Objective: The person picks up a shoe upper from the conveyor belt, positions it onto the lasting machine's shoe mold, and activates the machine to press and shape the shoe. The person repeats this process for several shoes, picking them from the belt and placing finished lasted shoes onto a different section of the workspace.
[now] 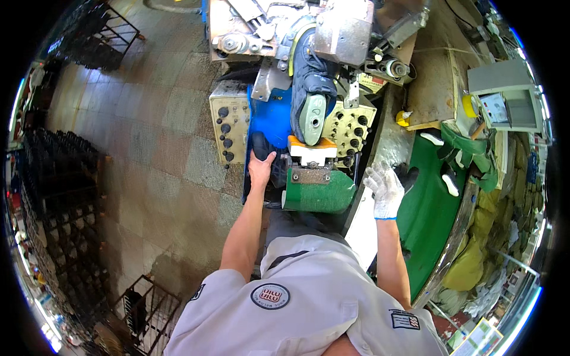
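A dark lace-up shoe upper (312,74) sits on a green last (313,118), clamped sole-side away under the metal jaws of a machine (341,41). Below its heel is an orange-topped white pad (312,148). My bare left hand (260,170) is at the blue panel left of the pad, thumb out, its fingers partly hidden around a dark rounded object (259,144). On the right, my right hand (386,188) wears a white knit glove, palm down with fingers apart. Just beyond it lies a dark shoe-like piece (408,179), partly covered by the glove.
Cream control boxes with black knobs (224,127) flank the machine. A green guard (320,193) stands before my waist. On the right, a green-lined bench (430,219) carries black-and-white pieces. Shoe racks (59,219) line the left floor.
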A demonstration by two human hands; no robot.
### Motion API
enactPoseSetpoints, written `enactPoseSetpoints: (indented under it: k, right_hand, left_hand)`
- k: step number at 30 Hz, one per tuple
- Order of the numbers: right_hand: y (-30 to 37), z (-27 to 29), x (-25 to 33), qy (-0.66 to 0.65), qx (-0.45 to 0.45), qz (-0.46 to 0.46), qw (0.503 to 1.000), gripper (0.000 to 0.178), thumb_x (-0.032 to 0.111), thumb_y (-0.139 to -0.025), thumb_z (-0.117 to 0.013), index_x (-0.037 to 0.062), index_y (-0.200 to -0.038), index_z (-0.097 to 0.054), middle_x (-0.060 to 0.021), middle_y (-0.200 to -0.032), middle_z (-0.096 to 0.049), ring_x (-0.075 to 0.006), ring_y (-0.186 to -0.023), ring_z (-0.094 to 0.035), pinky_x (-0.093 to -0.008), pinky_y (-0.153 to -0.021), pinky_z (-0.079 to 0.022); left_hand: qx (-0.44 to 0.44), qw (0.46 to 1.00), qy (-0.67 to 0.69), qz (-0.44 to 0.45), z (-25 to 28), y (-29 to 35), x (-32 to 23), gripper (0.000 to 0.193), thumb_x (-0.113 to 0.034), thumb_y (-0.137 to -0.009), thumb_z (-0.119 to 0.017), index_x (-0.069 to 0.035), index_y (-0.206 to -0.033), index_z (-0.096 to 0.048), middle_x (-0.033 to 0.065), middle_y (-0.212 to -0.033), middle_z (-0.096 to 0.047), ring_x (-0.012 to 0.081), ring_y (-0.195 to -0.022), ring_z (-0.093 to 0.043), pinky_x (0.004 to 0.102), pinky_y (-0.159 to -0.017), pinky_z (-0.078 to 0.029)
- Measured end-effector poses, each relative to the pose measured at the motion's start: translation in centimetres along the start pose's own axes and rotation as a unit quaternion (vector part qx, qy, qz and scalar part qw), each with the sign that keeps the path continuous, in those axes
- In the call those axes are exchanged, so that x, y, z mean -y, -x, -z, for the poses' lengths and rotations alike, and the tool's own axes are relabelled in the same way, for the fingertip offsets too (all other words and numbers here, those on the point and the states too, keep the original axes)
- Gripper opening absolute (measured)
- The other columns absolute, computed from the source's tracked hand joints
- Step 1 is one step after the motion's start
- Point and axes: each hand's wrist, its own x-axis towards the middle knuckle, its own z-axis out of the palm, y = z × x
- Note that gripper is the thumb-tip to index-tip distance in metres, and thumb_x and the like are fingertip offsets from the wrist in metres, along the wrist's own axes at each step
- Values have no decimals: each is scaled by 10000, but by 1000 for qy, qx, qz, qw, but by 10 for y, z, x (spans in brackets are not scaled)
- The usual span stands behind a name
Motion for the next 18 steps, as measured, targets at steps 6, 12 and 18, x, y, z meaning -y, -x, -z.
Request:
enactPoseSetpoints:
  k: [6, 12, 18]
  right_hand:
    - [-3, -1, 9, 0, 42, -10, 999, 532, 226, -980, -618, -95, -1370, -450, -260, -1221, -633, -357, -1022, -687, -425, -754, -605]
    - [30, -32, 43, 50, 83, -15, 995, 606, 158, -947, -667, -125, -1415, -408, -253, -1232, -626, -308, -1034, -680, -377, -769, -594]
    - [95, -96, 84, 214, 307, 82, 924, 1015, 211, -709, -916, -22, -1510, -337, -167, -1332, -589, -261, -1245, -564, -371, -1070, -446]
  left_hand:
    - [6, 999, 11, -44, 18, 27, -20, 744, -305, -768, -820, 40, -1356, -523, 286, -1213, -653, 411, -1124, -640, 430, -985, -486]
    - [-11, 991, -36, -125, 121, 87, -149, 635, -219, -729, -813, 1, -1288, -605, 187, -1056, -730, 283, -947, -707, 370, -861, -531]
    - [2, 965, 159, -208, 145, 133, -296, 448, -221, -774, -785, 59, -1107, -678, 92, -988, -710, 179, -866, -641, 293, -816, -503]
